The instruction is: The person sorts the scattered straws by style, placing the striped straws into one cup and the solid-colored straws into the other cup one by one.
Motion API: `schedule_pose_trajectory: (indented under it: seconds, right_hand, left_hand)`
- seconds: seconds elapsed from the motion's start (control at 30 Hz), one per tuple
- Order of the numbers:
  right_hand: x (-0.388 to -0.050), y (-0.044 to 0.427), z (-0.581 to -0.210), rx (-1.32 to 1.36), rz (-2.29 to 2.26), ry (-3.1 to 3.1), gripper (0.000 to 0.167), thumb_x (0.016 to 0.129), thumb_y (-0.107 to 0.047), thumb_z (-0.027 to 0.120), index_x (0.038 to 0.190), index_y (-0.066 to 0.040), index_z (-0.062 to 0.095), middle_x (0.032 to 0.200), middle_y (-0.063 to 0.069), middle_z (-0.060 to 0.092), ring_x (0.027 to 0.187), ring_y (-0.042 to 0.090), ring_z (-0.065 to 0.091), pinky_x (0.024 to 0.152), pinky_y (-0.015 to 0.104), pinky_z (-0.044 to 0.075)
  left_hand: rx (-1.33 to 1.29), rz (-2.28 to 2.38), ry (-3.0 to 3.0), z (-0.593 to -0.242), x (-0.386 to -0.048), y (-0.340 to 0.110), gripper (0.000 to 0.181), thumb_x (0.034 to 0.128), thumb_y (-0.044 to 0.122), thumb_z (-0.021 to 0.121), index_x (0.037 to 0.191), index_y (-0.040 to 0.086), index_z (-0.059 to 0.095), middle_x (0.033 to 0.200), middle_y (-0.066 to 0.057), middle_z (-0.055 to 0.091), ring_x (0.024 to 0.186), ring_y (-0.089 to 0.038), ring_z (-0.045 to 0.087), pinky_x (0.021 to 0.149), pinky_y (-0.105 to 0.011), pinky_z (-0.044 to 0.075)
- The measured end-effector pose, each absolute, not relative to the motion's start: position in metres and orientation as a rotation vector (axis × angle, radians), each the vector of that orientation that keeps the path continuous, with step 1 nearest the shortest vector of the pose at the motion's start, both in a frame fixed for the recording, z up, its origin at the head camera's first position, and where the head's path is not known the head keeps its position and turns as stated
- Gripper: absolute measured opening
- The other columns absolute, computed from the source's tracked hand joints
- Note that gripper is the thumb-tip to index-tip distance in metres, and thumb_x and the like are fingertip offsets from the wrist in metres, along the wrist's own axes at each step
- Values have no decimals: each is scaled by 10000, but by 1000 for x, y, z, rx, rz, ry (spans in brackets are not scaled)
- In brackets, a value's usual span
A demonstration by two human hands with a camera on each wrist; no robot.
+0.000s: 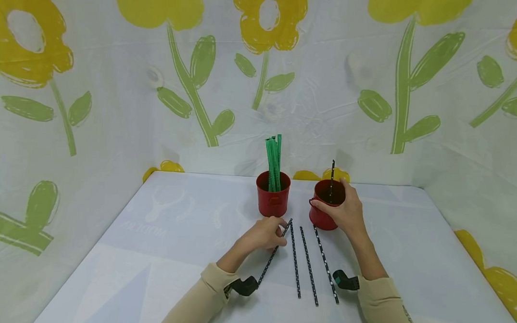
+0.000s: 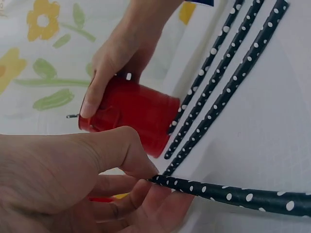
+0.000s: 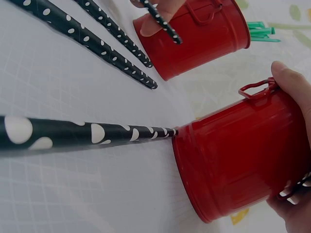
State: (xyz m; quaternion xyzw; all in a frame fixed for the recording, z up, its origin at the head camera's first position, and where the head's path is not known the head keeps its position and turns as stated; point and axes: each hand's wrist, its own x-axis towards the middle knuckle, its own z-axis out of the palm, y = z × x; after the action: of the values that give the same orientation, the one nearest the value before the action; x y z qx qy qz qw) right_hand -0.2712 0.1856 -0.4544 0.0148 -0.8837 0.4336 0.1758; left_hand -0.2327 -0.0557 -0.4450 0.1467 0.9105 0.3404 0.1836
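My left hand pinches one end of a black paper straw with white dots, which slants down toward my wrist. Around the rim of the right red bucket my right hand spreads its thumb and fingers, gripping it. One black dotted straw stands inside that bucket. Three more dotted straws, among them the middle straw, lie side by side on the table in front of the buckets. In the right wrist view, the near straw points at the bucket's base.
Left of the gripped bucket stands another red bucket holding several green straws. The white table meets a flower-printed cloth at the back and sides. Black wrist cameras, such as the left one, sit by both sleeves.
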Motion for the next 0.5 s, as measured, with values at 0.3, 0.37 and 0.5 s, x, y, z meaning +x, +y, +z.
schedule_pose_trajectory:
  seconds: [0.3,0.37,0.5]
  right_hand:
    - [-272,186,-455,55,1223,-2498,1058,746,-498,813,1545,-97,248,1468,213,425,1317,390,438,960,610,498]
    - [-272,186,-455,54,1221,-2501,1059,748,-499,811,1546,-95,244,1469,215,423,1317,391,436,959,610,498]
    - [-272,186,-454,55,1221,-2504,1054,751,-496,809,1544,-90,246,1470,219,421,1317,393,436,956,610,500]
  left_hand:
    - [444,1098,2502,-444,-236,-58,428,849,89,724,1253,82,581,857,-31,614,628,-153,629,552,-253,573]
    - [448,1122,2495,-444,-236,-58,429,851,80,720,1255,85,575,880,-28,618,661,-152,632,559,-258,578]
    - [483,1167,2489,-444,-237,-59,428,858,62,713,1259,81,566,928,-28,620,727,-146,626,573,-259,583]
